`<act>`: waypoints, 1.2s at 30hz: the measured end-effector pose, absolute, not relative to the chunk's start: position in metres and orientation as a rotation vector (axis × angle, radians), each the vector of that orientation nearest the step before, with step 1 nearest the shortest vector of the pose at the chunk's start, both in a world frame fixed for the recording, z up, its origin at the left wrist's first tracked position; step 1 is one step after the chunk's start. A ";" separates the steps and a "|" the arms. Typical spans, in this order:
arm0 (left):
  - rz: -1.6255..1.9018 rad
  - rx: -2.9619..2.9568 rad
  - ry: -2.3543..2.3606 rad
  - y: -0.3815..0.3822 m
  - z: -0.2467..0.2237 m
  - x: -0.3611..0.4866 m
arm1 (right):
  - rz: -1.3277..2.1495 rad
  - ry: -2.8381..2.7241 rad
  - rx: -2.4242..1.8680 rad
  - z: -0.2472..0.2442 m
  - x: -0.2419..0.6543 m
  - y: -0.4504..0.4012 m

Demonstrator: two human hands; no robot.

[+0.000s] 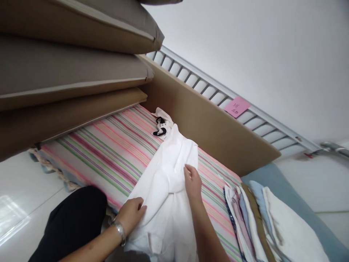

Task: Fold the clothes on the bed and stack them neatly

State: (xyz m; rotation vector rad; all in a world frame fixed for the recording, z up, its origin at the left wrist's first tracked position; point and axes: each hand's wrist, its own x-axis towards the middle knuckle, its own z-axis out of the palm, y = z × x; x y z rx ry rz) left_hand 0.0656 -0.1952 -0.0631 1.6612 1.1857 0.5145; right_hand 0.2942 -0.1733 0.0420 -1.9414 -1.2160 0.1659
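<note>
- Fabric striped in pink, green, purple and white [109,153] covers the low surface across the centre of the frame.
- White cloth garment [169,178] lies on it, lower centre, by a black-and-white patterned piece [160,127].
- Left hand [131,214], with a silver-coloured bracelet [120,232], and right hand [193,183] touch its opposite sides, well apart; whether either pinches cloth, I cannot tell.
- Folded clothes [253,222] line up at lower right.
- Grey-brown cushions [68,69], upper left; tan board [207,123], grey slatted rail [201,83] and white wall [259,47] beyond.
- Pink note [237,106] on the rail: dark handwriting, illegible.
</note>
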 end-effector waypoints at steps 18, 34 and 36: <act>0.720 1.522 1.159 -0.192 -0.088 0.065 | 0.763 -0.527 -1.762 -0.018 0.319 -0.205; 0.599 1.552 1.197 -0.190 -0.084 0.068 | 0.532 -0.808 -1.795 0.012 0.352 -0.147; 0.569 1.575 1.199 -0.191 -0.080 0.067 | 0.431 -0.773 -1.858 0.002 0.356 -0.147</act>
